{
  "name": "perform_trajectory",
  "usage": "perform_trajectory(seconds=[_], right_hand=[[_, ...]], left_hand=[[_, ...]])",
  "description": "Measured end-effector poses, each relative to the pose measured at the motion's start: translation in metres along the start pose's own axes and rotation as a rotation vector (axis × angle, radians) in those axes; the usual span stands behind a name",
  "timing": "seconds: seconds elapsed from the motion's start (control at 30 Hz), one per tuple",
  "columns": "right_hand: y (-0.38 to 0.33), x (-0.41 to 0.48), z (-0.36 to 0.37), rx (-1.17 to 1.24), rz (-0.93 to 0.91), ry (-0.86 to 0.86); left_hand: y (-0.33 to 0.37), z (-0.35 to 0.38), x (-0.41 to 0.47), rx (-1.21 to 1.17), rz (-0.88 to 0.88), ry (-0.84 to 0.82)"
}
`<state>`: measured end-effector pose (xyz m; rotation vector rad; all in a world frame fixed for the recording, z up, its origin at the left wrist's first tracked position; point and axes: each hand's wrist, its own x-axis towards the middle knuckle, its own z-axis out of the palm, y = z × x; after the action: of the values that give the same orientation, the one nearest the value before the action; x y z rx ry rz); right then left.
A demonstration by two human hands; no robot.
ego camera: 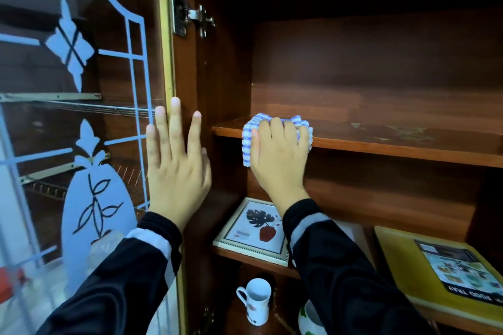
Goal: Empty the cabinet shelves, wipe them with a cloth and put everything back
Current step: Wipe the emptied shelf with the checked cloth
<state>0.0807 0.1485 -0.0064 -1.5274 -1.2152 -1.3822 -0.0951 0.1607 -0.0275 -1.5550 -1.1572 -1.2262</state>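
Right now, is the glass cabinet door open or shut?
Open. The glass door is swung out to the left, hinge exposed; the left hand lies flat on its edge while the right hand grips the cloth inside.

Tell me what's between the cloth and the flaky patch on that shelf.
Nothing: in the head view, the shelf is bare wood from the cloth under the right hand to the patch.

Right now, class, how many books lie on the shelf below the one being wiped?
2. A spiral-bound book lies at the left end, a yellow book at the right. The right sleeve covers the gap between, so another may be hidden.
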Motion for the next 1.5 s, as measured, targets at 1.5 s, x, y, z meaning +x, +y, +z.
perform_trajectory(seconds=[1.5], right_hand=[[-0.028,0.031,-0.010,0.160,-0.180,-0.438]], left_hand=[[-0.010,-0.001,-0.009,0.064,0.069,-0.019]])
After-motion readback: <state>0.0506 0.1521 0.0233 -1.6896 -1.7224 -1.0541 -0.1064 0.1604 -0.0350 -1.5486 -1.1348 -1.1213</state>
